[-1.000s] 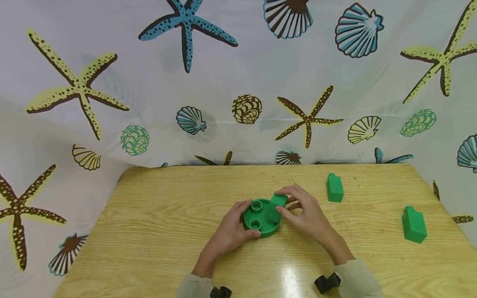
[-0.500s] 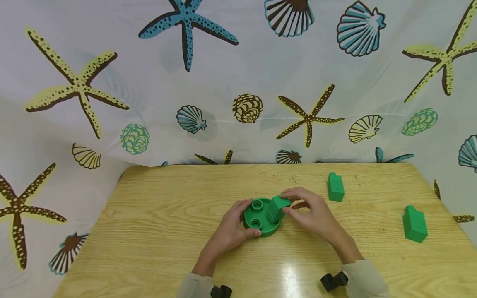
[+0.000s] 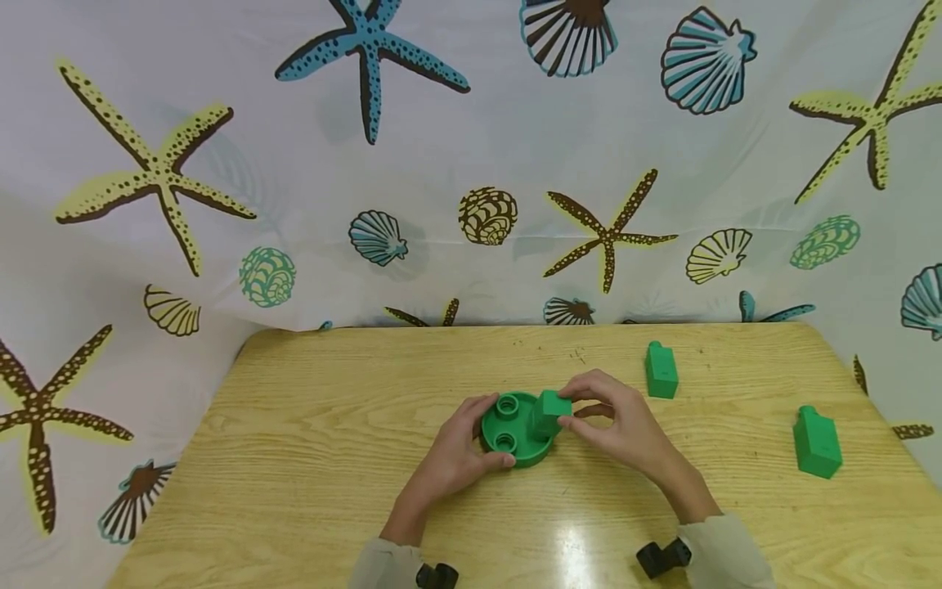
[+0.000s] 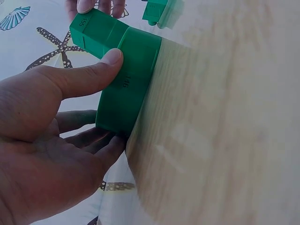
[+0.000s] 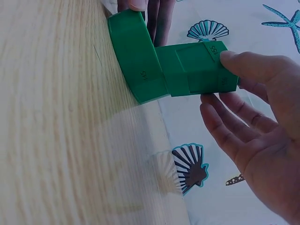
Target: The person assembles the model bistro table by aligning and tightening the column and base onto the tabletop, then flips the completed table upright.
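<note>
A round green base [image 3: 521,458] with raised rims and two visible ring-shaped sockets sits on the table. My left hand [image 3: 458,450] grips its left side, thumb at the near edge and fingers round the far edge. On the base's right side stands a green block [image 3: 548,415], upright, its lower end inside the rim. Thumb and fingers of my right hand [image 3: 621,421] pinch this block near its top from the right. The right wrist view shows the block [image 5: 197,70] straight out from the base [image 5: 136,56], marked 155 near its end.
Two more green blocks with a knob on one end lie on the wooden table [image 3: 331,409]: one block [image 3: 661,372] toward the back right, another block [image 3: 818,444] further right. A white cloth [image 3: 441,147] printed with shells and starfish hangs behind the table.
The green block in my right hand has gone from tilted to upright on the base, and the right hand has shifted slightly right. My left hand keeps its hold on the base.
</note>
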Demonstrator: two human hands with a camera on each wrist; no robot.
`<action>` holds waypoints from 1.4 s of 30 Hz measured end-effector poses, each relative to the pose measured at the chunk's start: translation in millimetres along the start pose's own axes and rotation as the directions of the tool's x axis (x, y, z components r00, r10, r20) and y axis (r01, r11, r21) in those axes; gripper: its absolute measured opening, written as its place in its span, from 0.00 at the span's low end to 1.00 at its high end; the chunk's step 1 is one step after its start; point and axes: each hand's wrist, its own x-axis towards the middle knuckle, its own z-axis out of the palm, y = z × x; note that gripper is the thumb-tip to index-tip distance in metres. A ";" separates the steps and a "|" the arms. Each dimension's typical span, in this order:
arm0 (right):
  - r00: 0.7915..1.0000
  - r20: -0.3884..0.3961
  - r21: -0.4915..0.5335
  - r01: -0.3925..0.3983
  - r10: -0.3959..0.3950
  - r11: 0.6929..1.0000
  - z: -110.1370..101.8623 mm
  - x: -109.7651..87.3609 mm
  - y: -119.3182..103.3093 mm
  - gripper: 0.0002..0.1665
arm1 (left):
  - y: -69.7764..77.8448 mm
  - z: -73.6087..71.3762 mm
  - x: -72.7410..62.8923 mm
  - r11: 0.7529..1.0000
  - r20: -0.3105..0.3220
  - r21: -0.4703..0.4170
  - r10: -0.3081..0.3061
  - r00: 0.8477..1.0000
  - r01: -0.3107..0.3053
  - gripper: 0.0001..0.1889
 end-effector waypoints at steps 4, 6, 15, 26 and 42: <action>1.000 -0.006 -0.037 0.007 -0.008 0.999 0.5 -0.5 0.8 0.17 | -0.7 0.1 0.3 1.000 0.000 0.003 0.006 1.000 -0.006 0.46; 1.000 -0.009 -0.050 0.012 -0.012 0.999 1.6 -0.7 1.7 0.17 | -0.9 0.1 0.3 1.000 0.000 0.010 0.001 1.000 -0.001 0.46; 0.999 -0.033 -0.145 -0.008 0.003 0.989 12.7 -0.6 3.7 0.21 | -2.0 1.1 0.3 1.000 -0.004 0.007 0.000 1.000 0.000 0.46; 0.993 -0.110 -0.207 0.024 -0.048 0.978 20.2 -2.5 3.8 0.20 | -1.4 2.2 0.9 1.000 -0.044 0.005 0.012 0.999 -0.012 0.47; 0.998 -0.023 -0.185 -0.057 0.054 0.981 13.8 0.0 -6.4 0.22 | 0.6 -0.3 0.3 1.000 0.002 0.010 0.004 1.000 -0.004 0.46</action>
